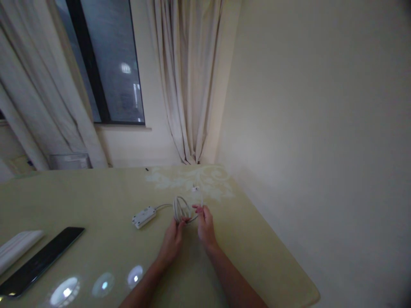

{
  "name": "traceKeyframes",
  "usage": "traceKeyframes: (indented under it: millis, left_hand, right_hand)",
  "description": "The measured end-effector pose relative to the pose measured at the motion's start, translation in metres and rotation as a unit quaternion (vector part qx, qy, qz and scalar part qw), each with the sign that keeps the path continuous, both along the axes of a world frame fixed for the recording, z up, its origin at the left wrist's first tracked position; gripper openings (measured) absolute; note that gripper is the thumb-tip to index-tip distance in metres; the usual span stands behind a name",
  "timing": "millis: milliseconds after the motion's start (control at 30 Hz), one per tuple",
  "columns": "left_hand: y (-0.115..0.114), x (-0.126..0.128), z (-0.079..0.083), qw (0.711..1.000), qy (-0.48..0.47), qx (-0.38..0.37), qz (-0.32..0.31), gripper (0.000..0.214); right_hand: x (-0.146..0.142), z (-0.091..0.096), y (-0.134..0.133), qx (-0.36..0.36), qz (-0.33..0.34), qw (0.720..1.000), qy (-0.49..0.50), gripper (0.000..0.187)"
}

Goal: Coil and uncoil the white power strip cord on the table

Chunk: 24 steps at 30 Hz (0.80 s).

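Note:
A white power strip (144,217) lies on the table, and its pale cable leads right into a loose coil (179,207). My left hand (172,240) is closed around the lower part of the coil. My right hand (207,229) pinches the same cable just right of the coil, with its fingers drawn together. Past the right fingertips the cable rises towards a small white end piece (195,188), which looks like the plug. The fingertips partly hide the cable where they grip it.
At the left lie a long black flat object (41,262) and a white one (19,248) beside it. A tiny dark bit (147,169) sits near the table's (105,196) far edge. A bare wall (308,128) borders the right side; curtains (189,77) hang behind.

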State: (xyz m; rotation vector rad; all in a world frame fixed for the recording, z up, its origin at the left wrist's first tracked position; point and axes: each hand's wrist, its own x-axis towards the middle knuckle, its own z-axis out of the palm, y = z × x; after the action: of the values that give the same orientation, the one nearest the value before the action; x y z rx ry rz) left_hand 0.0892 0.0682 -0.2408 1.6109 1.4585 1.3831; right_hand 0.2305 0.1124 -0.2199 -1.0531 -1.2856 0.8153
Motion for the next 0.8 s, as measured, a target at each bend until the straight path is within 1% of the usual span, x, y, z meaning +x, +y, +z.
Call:
traceKeyframes:
  millis: [133, 300, 367, 467, 600, 700, 800]
  left_hand:
    - [0.0, -0.015, 0.004, 0.998, -0.049, 0.004, 0.043, 0.054]
    - [-0.003, -0.026, 0.012, 0.993, -0.094, 0.022, 0.06, 0.062]
    - [-0.003, -0.027, 0.017, 0.991, -0.111, 0.03, 0.063, 0.062]
    - [-0.002, -0.033, 0.023, 0.985, -0.129, 0.026, 0.107, 0.062]
    - [-0.001, -0.055, 0.027, 0.97, -0.152, 0.025, 0.189, 0.061]
    - [0.0, -0.071, 0.025, 0.955, -0.189, 0.025, 0.227, 0.064]
    - [0.003, -0.077, 0.021, 0.937, -0.246, 0.018, 0.246, 0.069]
  right_hand:
    - [0.021, 0.007, 0.011, 0.004, -0.059, 0.998, 0.018, 0.063]
    - [0.046, 0.017, 0.02, 0.023, -0.089, 0.994, 0.062, 0.061]
    - [0.053, 0.019, 0.022, 0.038, -0.121, 0.989, 0.073, 0.059]
    - [0.068, 0.023, 0.025, 0.056, -0.201, 0.973, 0.102, 0.055]
    - [0.098, 0.024, 0.032, 0.071, -0.291, 0.943, 0.142, 0.049]
    - [0.116, 0.021, 0.038, 0.067, -0.328, 0.927, 0.17, 0.048]
    - [0.12, 0.017, 0.043, 0.06, -0.325, 0.923, 0.197, 0.051]
